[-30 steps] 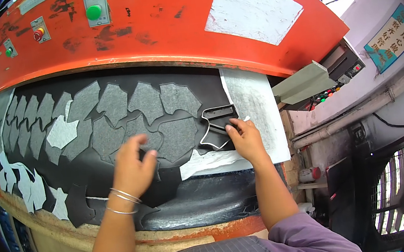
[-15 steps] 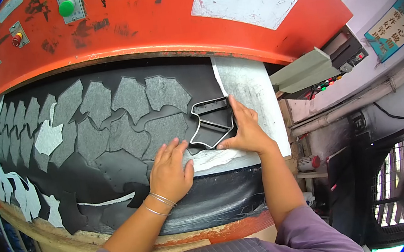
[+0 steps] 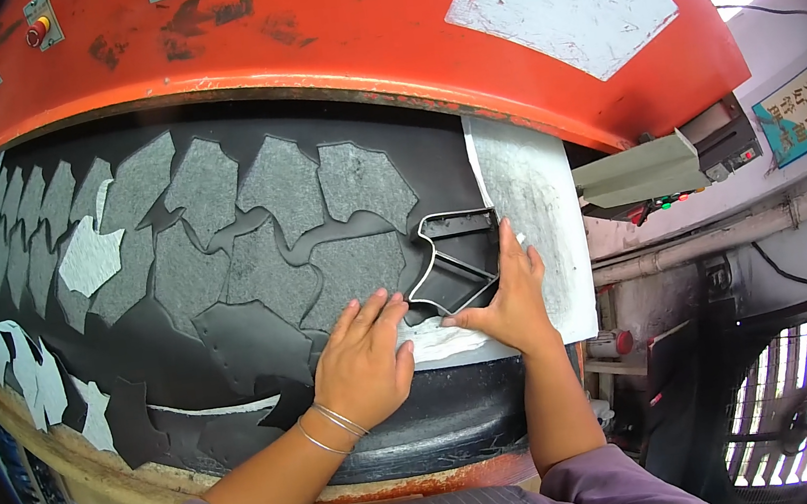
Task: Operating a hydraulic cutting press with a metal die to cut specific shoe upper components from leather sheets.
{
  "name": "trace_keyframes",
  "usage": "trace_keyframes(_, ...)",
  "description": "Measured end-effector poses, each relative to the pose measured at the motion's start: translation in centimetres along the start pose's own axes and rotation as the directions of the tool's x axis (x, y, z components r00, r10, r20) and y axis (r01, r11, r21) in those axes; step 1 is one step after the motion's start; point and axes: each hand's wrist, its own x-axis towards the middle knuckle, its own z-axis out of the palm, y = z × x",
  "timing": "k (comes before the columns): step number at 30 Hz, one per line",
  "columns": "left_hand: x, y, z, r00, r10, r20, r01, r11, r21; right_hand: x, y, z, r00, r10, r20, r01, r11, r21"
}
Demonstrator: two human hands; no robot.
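A metal-edged cutting die (image 3: 455,264) with a crossbar lies on a dark sheet (image 3: 439,172), right of the row of cuts. My right hand (image 3: 516,304) grips its right side, the thumb at the lower corner and the fingers along the right edge. Palm down, my left hand (image 3: 362,363) rests on the sheet with its fingers stretched out, tips close to the die's lower left point. Several grey cut pieces (image 3: 361,272) of the die's shape lie in two rows to the left. Crumpled white material (image 3: 449,337) shows under the die's lower edge.
An orange machine beam (image 3: 346,27) spans the far side, with push buttons (image 3: 39,32) at its left. White scraps (image 3: 37,383) hang at the near left edge. A white board (image 3: 536,226) lies right of the sheet. A caged fan (image 3: 795,405) stands at the lower right.
The view has shifted, so the bench and die sit farther right and lower in the picture. My left fingertips are slightly nearer the die; my right hand keeps its hold.
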Motion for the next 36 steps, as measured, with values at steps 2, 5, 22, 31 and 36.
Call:
trace_keyframes(2, 0.1, -0.1, 0.2, 1.000, 0.002, -0.002, -0.002, 1.000, -0.007, 0.2, 0.1, -0.1, 1.000, -0.006, 0.001, 0.006, 1.000, 0.000)
trace_keyframes(5, 0.3, -0.6, 0.3, 1.000, 0.019, -0.020, -0.019, 1.000, 0.004, 0.8, 0.2, 0.2, 1.000, -0.010, -0.006, 0.010, 1.000, 0.008)
trace_keyframes(22, 0.3, -0.2, -2.4, 0.997, -0.042, 0.061, 0.047, 0.995, -0.090, 1.7, -0.6, -1.3, 0.994, 0.050, 0.095, -0.052, 0.998, 0.019)
trace_keyframes(31, 6.3, -21.0, -26.2, 0.730, -0.473, -0.493, 0.237, 0.852, -0.467, 8.0, -15.0, -2.7, 0.950, -0.182, -0.254, 0.270, 0.888, 0.373)
trace_keyframes(36, 5.5, -34.5, -42.1, 0.526, -0.437, -0.730, 0.287, 0.899, -0.331, 16.8, -27.2, -2.7, 0.827, -0.390, -0.406, 0.544, 0.740, 0.396)
